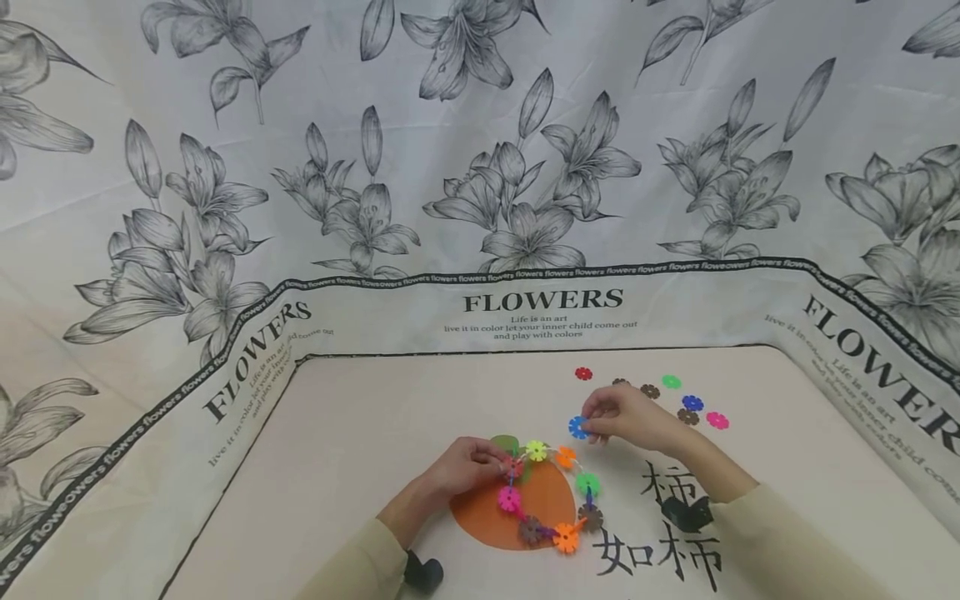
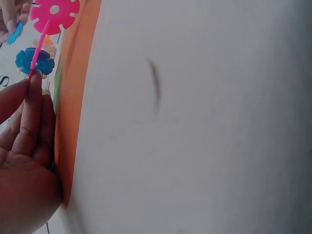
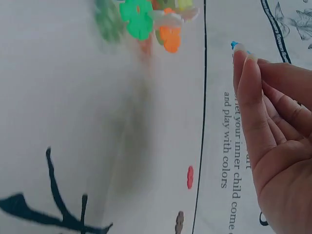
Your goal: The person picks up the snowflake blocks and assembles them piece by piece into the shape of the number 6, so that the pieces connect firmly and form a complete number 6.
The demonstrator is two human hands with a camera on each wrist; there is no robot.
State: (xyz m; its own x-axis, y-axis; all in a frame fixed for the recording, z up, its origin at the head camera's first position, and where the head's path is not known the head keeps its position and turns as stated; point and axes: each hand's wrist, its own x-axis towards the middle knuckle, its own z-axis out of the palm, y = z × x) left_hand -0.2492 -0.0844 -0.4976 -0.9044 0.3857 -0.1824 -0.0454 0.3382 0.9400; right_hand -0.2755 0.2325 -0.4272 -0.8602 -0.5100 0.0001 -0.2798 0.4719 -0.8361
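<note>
A loop-shaped chain of colorful notched plastic discs (image 1: 566,538) is held above the orange circle printed on the cloth. My left hand (image 1: 467,468) pinches a red disc (image 1: 513,467) on the chain's left side between thumb and fingers. In the left wrist view, a pink disc (image 2: 54,15) and a blue one (image 2: 35,61) show just beyond those fingertips. To the right and farther back, my right hand (image 1: 630,417) pinches a loose blue disc (image 1: 577,427), apart from the chain. Only a sliver of that blue disc (image 3: 235,45) shows past the fingertips in the right wrist view.
Several loose discs lie beyond my right hand, among them a red one (image 1: 583,374), a green one (image 1: 671,382) and a pink one (image 1: 717,421). The tablecloth (image 1: 360,408) carries black printed characters at the right. A floral curtain (image 1: 495,167) hangs behind.
</note>
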